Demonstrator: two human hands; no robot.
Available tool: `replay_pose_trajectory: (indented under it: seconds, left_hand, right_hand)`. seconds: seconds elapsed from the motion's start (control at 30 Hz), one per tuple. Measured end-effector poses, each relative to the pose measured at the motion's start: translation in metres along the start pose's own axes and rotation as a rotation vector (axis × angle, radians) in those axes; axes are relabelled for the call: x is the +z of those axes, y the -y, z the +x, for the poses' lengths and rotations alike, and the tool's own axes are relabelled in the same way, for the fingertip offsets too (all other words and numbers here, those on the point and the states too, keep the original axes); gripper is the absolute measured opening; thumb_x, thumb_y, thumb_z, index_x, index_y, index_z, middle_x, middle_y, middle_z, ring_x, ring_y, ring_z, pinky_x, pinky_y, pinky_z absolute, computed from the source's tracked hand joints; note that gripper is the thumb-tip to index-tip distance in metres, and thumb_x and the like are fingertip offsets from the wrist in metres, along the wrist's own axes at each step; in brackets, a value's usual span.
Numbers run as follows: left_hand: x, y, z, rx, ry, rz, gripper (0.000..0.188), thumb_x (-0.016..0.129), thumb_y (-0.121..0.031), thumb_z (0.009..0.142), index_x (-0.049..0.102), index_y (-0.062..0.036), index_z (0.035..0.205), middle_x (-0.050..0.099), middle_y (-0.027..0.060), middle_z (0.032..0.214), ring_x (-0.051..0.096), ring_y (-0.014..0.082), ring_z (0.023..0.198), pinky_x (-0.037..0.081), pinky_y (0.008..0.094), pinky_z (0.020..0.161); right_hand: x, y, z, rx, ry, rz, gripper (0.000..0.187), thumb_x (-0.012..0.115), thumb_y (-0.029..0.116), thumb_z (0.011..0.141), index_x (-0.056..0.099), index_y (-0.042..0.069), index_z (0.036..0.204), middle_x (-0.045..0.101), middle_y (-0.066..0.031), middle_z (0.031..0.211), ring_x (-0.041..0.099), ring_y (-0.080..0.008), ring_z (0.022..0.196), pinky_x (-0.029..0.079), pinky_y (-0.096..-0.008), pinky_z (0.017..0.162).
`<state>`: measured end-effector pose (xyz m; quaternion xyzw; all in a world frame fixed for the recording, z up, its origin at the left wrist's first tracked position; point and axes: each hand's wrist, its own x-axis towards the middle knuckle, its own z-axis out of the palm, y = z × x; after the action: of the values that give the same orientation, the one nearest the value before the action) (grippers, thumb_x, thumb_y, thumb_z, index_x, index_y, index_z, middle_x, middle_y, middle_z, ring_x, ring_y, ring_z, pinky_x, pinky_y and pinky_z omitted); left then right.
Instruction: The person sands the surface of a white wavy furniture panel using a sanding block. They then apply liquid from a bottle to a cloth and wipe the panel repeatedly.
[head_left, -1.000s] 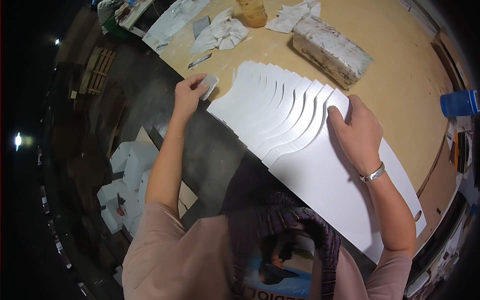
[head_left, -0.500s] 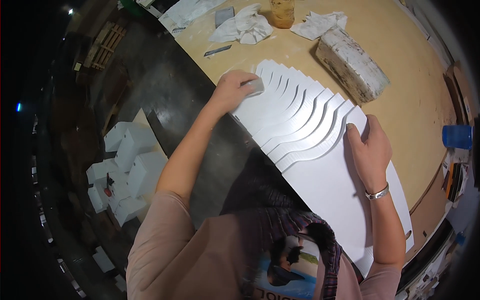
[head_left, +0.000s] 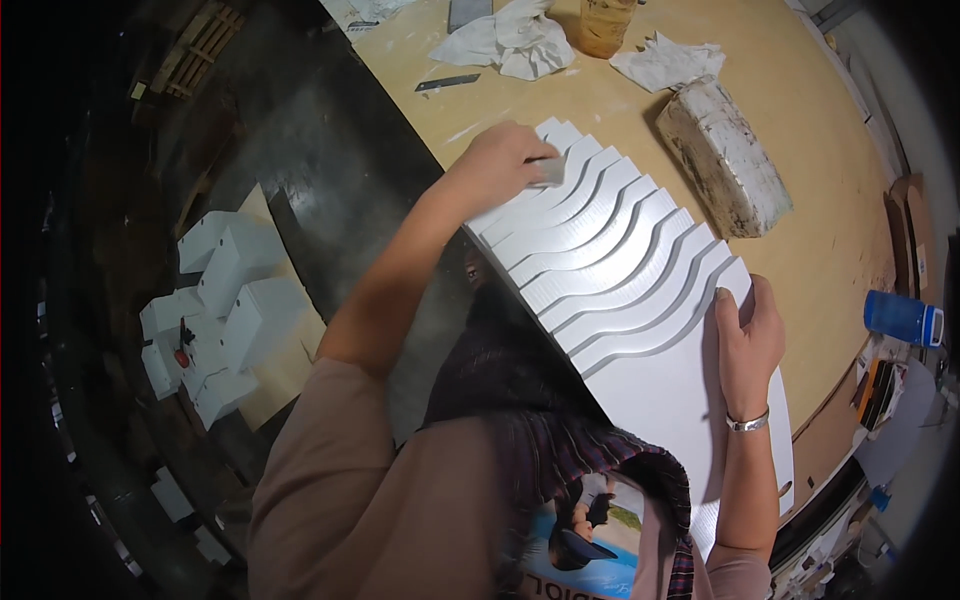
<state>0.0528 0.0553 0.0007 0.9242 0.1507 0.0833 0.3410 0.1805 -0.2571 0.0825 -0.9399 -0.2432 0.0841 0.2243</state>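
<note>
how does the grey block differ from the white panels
Size: the grey block is small, the white panels far larger. Pose: the grey block is held in the left grip, while the white panels lie overlapping in steps on the table. Both are being handled.

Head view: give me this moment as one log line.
white panels: overlapping in steps on table | left hand: holds gray block over their far end | right hand: on their right side
</note>
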Motion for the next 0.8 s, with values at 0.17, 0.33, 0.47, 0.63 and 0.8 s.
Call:
replay_pose_trajectory:
  seconds: [0.17,0.33,0.47,0.63,0.8]
  left_hand:
    - [-0.006,0.016,-0.017,0.055,0.026,0.017,0.023,0.066,-0.014,0.083,0.074,-0.0042,0.103,0.068,0.0155,0.095,0.061,0.0353,0.094,0.049,0.0395,0.085]
    - [0.001,0.018,-0.004,0.055,-0.126,-0.059,0.024,0.069,-0.013,0.081,0.073,-0.0025,0.103,0.068,0.0145,0.094,0.062,0.0336,0.092,0.049,0.0388,0.082]
    - [-0.031,0.034,-0.024,0.057,0.172,-0.013,0.024,0.066,-0.012,0.078,0.073,-0.0025,0.099,0.068,0.0164,0.092,0.063,0.0353,0.091,0.049,0.0408,0.08]
    - [-0.052,0.032,-0.027,0.077,0.203,0.055,0.023,0.063,-0.016,0.077,0.074,-0.0027,0.093,0.067,0.018,0.086,0.062,0.0367,0.087,0.048,0.0422,0.079]
    - [-0.036,0.024,-0.03,0.148,0.16,-0.114,0.022,0.062,-0.016,0.078,0.073,-0.002,0.091,0.067,0.017,0.087,0.061,0.0363,0.086,0.047,0.0419,0.078]
  right_hand:
    - [0.001,0.0,0.001,0.043,0.003,-0.006,0.045,0.068,0.03,0.085,0.063,-0.003,0.115,0.067,-0.0182,0.086,0.063,-0.0315,0.08,0.049,-0.0386,0.075]
    - [0.003,0.002,0.001,-0.027,-0.009,0.068,0.038,0.067,0.024,0.086,0.063,-0.001,0.115,0.07,-0.0181,0.095,0.066,-0.032,0.087,0.05,-0.0381,0.08]
    - [0.003,0.001,0.0,-0.019,-0.014,0.085,0.037,0.067,0.023,0.086,0.063,-0.001,0.115,0.07,-0.0184,0.096,0.067,-0.0318,0.088,0.05,-0.038,0.08]
    - [0.002,0.0,0.002,0.015,0.001,0.05,0.037,0.067,0.021,0.086,0.063,-0.001,0.116,0.07,-0.0179,0.095,0.066,-0.0308,0.087,0.05,-0.0373,0.08]
    - [0.0,0.003,-0.001,0.057,0.001,0.038,0.038,0.067,0.02,0.086,0.062,-0.002,0.118,0.069,-0.0179,0.094,0.066,-0.0292,0.085,0.05,-0.0368,0.079]
